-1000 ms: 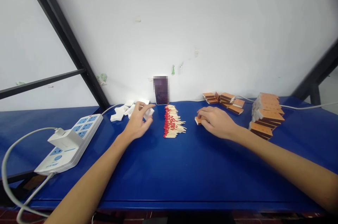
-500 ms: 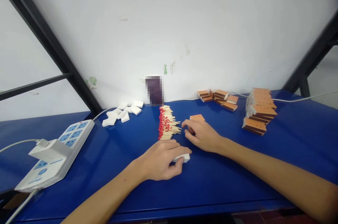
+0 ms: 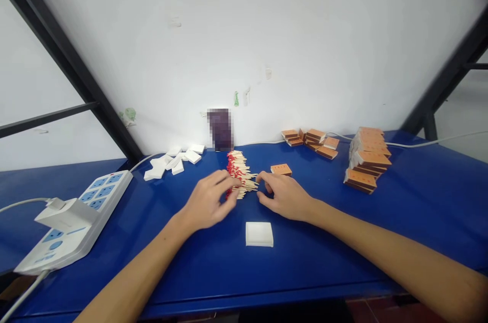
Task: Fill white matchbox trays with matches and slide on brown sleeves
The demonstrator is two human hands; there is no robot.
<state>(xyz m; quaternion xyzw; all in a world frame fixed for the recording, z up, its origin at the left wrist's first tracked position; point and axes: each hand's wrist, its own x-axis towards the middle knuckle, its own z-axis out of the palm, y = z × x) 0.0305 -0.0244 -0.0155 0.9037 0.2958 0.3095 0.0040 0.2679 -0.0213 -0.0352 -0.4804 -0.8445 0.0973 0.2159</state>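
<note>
A heap of red-tipped matches lies mid-table, heads to the left. My left hand reaches over its near left side, thumb and fingers apart, fingertips at the matches. On the other side, my right hand is at the bare stick ends, its thumb and forefinger apart with nothing visible between them. A white matchbox tray rests on the table in front of both hands. Just behind my right hand sits an orange matchbox cover.
White trays are scattered at the back left. Orange matchbox covers lie at the back right, with a taller stack farther right. A power strip with a plugged-in adapter occupies the left. A blurred dark object stands against the wall.
My left hand has let go of the white tray, leaving it on the table, and moved up and left to the matches. My right hand has barely moved.
</note>
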